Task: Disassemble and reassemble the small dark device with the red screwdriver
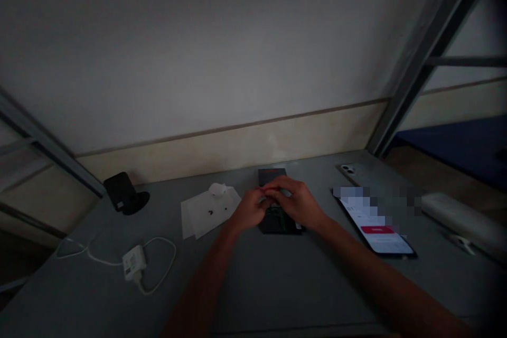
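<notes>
Above a flat dark object (273, 174) on the grey table, my two hands meet at the fingertips. My left hand (250, 208) is closed in a pinch, and so is my right hand (293, 199). Something reddish shows where the fingers touch, too small and dim to name; it may be only the fingertips. Below the hands, greenish thin lines (277, 218) show on a black surface. Left of my left hand lie overlapping white paper sheets (202, 224) with a few tiny black bits (210, 212) and a crumpled white piece (217, 189) on them.
A black stand (121, 190) stands at the back left. Nearer is a white power adapter (133, 262) with its cable. To the right lie a lit tablet (376, 227), a phone (347, 169) and a pale long case (455, 214). Metal frame posts (412, 84) rise at both sides.
</notes>
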### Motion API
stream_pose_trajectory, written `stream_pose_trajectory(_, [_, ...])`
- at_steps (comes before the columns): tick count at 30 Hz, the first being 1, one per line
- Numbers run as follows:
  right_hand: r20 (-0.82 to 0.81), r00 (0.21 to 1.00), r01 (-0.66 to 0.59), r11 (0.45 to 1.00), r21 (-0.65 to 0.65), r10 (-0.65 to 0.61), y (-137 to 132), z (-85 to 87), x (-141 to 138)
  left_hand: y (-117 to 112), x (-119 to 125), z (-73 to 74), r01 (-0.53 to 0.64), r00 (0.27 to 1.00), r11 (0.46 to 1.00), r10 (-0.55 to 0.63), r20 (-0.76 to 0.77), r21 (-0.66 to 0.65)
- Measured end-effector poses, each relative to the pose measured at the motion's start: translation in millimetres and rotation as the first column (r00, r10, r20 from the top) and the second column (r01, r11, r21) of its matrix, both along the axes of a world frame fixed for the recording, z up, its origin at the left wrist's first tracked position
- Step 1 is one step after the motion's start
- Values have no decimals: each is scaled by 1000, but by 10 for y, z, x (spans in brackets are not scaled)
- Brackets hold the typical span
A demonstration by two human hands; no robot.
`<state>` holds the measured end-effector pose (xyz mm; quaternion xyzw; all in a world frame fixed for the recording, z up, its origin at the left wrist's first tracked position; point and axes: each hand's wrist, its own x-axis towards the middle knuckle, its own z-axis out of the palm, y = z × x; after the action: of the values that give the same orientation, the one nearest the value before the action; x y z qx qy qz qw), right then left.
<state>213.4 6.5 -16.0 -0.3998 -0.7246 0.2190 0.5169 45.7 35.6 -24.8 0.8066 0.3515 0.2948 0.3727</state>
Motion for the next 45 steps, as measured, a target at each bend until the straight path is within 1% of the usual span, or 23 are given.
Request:
stream_pose_trajectory(2, [10,999,34,999,4,-34,4,-21,-21,-15,-8,-23,-27,999,1000,27,31,2])
stream_pose_trajectory(3, [22,999,29,999,18,-30,2,-29,-30,-17,-13,-34,-47,998,999,47,46,0])
stream_pose_trajectory(6, [54,998,-43,997,57,40,-18,-36,-40,-8,-37,-60,-102,992,995,102,70,-7])
stream_pose_trajectory(8, [32,997,-66,997,39,65,-24,-39,-35,-4,-55,-61,-73,996,997,74,54,-25])
stream_pose_trajectory(11, [-18,1000,-20,1000,-7,20,0,-53,-33,-14,-70,-44,-46,998,998,47,32,-45])
stream_pose_trajectory(14, [-19,998,52,999,-8,-52,33,-63,-46,-22,-62,-35,-111,992,993,113,50,-40])
stream_pose_trajectory(16, [-8,999,46,999,13,-45,37,-59,-48,-13,-53,-43,-152,987,988,153,52,-21])
stream_pose_trajectory(18, [-9,1000,6,1000,30,-5,26,-50,-39,-1,-49,-53,-147,988,989,147,37,4])
stream_pose_trajectory(19, [-12,1000,-15,999,32,15,19,-46,-32,2,-50,-55,-127,991,992,127,33,13])
stream_pose_trajectory(22, [-43,999,-14,1000,2,14,14,-42,-20,-8,-60,-44,-73,997,997,72,42,28])
stream_pose_trajectory(24, [-57,998,22,999,-30,-23,23,-44,-25,-22,-61,-32,-100,994,995,98,57,30])
stream_pose_trajectory(26, [-60,997,53,997,-48,-55,31,-40,-36,-25,-54,-30,-158,986,987,156,58,29])
stream_pose_trajectory(29, [-49,998,33,999,-14,-34,17,-19,-47,-8,-39,-40,-206,977,978,204,60,41])
stream_pose_trajectory(30, [-45,999,12,1000,1,-12,7,-11,-47,-3,-37,-41,-200,979,979,196,62,48])
stream_pose_trajectory(32, [-42,999,-21,1000,7,21,-8,-1,-46,-4,-40,-33,-150,987,987,147,62,57])
stream_pose_trajectory(34, [-50,999,-5,1000,-20,4,-11,-7,-44,-18,-50,-17,-97,994,994,95,50,48])
stream_pose_trajectory(35, [-54,998,12,999,-38,-14,-6,-13,-43,-26,-56,-10,-92,995,995,90,45,41])
stream_pose_trajectory(38, [-65,996,54,996,-73,-59,9,-31,-44,-37,-60,-10,-171,985,985,169,40,36])
stream_pose_trajectory(40, [-62,997,43,998,-47,-46,6,-26,-44,-31,-52,-15,-217,975,975,214,51,50])
stream_pose_trajectory(43, [-46,999,-16,1000,2,16,-11,-2,-45,-29,-40,3,-182,982,981,177,67,73])
stream_pose_trajectory(45, [-56,998,-14,1000,-12,13,-17,9,-46,-42,-43,34,-130,990,989,126,56,74])
